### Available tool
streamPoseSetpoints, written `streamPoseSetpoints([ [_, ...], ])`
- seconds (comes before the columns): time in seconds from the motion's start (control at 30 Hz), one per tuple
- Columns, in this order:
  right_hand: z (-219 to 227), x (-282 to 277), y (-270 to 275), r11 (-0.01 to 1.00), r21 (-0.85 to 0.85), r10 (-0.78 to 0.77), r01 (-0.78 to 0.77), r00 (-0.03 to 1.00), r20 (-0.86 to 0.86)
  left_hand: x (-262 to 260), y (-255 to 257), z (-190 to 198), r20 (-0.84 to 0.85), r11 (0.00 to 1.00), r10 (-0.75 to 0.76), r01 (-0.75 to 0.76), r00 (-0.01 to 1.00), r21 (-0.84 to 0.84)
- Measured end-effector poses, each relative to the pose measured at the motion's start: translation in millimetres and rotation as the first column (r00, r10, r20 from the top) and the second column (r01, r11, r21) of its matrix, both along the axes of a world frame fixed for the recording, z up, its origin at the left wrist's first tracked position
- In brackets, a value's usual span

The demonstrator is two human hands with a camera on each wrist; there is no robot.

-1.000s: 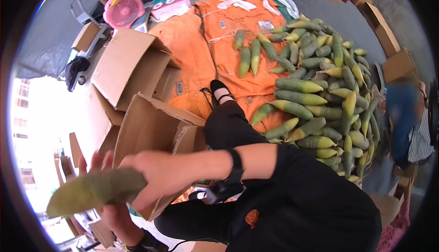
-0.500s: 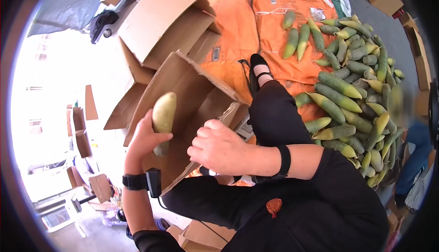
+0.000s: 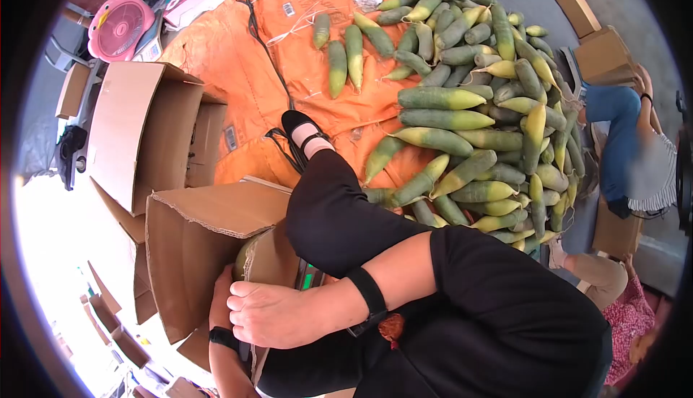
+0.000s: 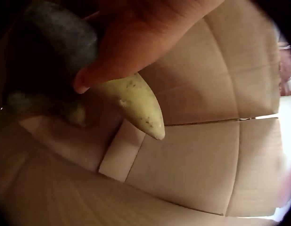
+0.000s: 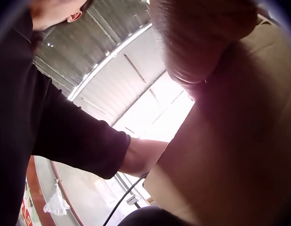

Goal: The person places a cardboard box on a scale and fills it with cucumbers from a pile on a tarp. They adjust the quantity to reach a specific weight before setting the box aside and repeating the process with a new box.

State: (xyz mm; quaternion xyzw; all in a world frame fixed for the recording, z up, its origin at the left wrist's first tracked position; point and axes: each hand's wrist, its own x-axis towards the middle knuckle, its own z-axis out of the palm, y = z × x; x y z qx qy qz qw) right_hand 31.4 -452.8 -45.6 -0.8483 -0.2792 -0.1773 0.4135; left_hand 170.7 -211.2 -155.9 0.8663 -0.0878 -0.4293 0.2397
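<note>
My left hand (image 3: 222, 293) reaches down into an open cardboard box (image 3: 191, 261). In the left wrist view, its thumb and fingers (image 4: 136, 47) hold a green radish (image 4: 138, 106) with a pale yellow tip, inside the box. Darker green radish surface shows at the upper left there, and another radish (image 4: 74, 114) lies in shadow below. My right hand (image 3: 271, 315) is curled over the box's near edge, gripping the cardboard. From the right wrist, that hand (image 5: 206, 42) appears above the outer cardboard wall (image 5: 230, 141).
A big pile of green radishes (image 3: 498, 116) covers the right of an orange sheet (image 3: 238, 94). Another open box (image 3: 133, 123) stands beyond mine. A pink fan (image 3: 121, 28) is at the far left. Two other people (image 3: 613, 131) are at the right edge.
My left hand has carried the radish from in front of the box down inside it. Earlier, both hands were near the radish; the right then moved to the box edge. The head view has shifted.
</note>
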Motion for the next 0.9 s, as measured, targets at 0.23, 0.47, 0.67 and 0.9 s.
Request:
streamPoseSetpoints([
  [0.23, 1.5, -0.8, 1.3, 0.999, -0.037, -0.016, 0.016, 1.000, -0.008, 11.7, -22.9, 70.5, -0.081, 0.992, 0.103, -0.109, 0.991, -0.068],
  [0.47, 2.8, -0.2, -6.0, 0.997, 0.047, 0.058, -0.057, 0.998, -0.013, -23.5, -36.4, 209.9, 0.194, 0.984, 0.100, -0.068, 0.976, -0.162],
  [0.67, 27.4, 7.2, -70.3, 0.831, 0.556, 0.094, -0.023, 0.990, -0.101, -106.7, -10.6, 226.7, 0.399, 0.964, 0.121, -0.011, 0.909, -0.267],
  [0.9, -90.2, -24.2, -227.2, 0.826, -0.042, -0.484, 0.562, 0.669, -0.564, -185.2, -29.0, 206.6, 0.493, 0.919, 0.369, -0.229, 0.788, -0.322],
])
